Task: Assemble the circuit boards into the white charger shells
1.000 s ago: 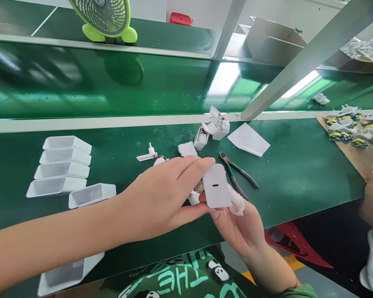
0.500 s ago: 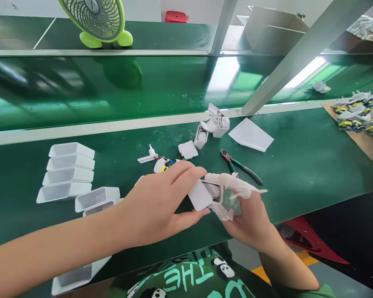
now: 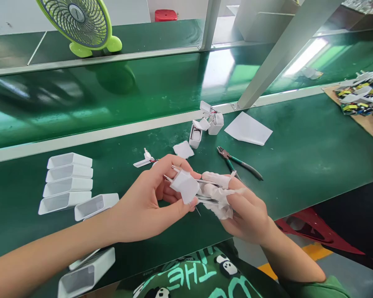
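My left hand (image 3: 152,203) is closed around a white plug cap (image 3: 185,187), gripping it between thumb and fingers. Two prongs stick out of the cap towards the left. On its right, my right hand (image 3: 248,209), with white coverings on several fingers, pinches the grey-white piece (image 3: 209,201) behind the cap; the fingers hide most of it. Below the thumb a thin dark wire end pokes out. Just beyond the hands lie diagonal cutters (image 3: 244,164), a white square pad (image 3: 183,149) and a loose plug piece with wires (image 3: 144,159).
Open white plastic housings (image 3: 66,185) stand in a row at the left, with more near the front edge (image 3: 86,273). Wired, partly filled housings (image 3: 216,123) stand at the back beside a white sheet (image 3: 248,129). Circuit boards (image 3: 362,97) are heaped far right. A green fan (image 3: 81,25) occupies the shelf.
The plug cap has turned in my left hand, so its prongs now show pointing left. My right fingers have closed in around the piece behind it. The view has tilted slightly.
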`<state>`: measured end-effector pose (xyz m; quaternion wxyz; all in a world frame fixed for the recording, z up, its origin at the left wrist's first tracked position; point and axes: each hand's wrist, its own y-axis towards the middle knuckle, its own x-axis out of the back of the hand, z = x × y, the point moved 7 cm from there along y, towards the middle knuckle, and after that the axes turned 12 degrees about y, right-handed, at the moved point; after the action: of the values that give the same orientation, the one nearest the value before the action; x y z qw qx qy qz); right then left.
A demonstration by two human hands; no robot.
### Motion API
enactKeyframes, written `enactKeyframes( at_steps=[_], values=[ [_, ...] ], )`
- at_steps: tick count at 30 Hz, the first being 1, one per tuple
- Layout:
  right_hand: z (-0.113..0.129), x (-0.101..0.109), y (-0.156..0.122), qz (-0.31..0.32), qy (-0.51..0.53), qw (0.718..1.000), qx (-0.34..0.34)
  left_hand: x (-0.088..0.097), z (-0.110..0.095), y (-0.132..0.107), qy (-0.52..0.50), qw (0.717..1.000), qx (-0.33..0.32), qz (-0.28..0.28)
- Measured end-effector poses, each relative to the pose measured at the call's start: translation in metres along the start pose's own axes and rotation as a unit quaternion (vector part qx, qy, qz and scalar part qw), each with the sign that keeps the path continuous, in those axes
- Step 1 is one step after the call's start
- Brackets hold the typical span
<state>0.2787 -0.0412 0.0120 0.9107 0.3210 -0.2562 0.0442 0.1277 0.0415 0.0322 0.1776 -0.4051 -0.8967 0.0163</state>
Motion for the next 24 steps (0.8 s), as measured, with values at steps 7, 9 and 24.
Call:
enactKeyframes(
  at_steps=[7, 9, 24],
  values=[
    [-0.001, -0.001, 0.007, 0.076, -0.027, 0.997, -0.006, -0.002, 0.002, 0.004, -0.077, 0.997, 0.015, 0.018],
    [0.002, -0.001, 0.009, 0.073, -0.059, 0.996, 0.01, -0.002, 0.004, 0.004, -0.074, 0.997, 0.02, 0.015],
    [-0.023, 0.025, -0.007, -0.03, 0.119, 0.988, -0.095, 0.113, 0.024, 0.044, -0.021, 0.965, 0.046, -0.257]
  ],
)
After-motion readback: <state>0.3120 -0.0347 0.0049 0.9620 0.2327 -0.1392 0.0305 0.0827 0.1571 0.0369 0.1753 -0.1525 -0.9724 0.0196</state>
